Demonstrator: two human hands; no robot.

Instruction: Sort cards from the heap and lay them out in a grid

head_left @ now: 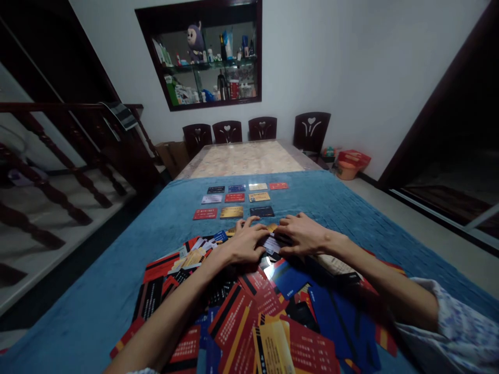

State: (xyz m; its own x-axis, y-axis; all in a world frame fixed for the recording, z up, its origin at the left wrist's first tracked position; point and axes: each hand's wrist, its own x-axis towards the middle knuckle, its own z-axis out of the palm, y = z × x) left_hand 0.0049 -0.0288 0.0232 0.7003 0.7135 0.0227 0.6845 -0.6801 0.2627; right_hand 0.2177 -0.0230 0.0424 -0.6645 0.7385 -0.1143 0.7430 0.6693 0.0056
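Observation:
A large heap of plastic cards [268, 291], mostly red, blue, black and gold, spreads across the near part of the table. My left hand [246, 243] rests on the far side of the heap, its fingers bent and spread apart. Close beside it, my right hand [303, 236] lies palm down on the cards with its fingers apart. Between the two hands shows a light grey card [272, 244], near the fingertips of both; its edges are partly hidden. Beyond the hands, separate cards lie in three rows, among them a gold card [232, 212] and a dark blue card [262, 211].
A blue cloth [117, 259] covers the near part of the table; its far end is a bare stone-patterned top [249, 158]. Dark wooden chairs [312, 130] stand behind. A wooden railing [62, 208] runs at left, and an orange bucket [348, 169] stands at right.

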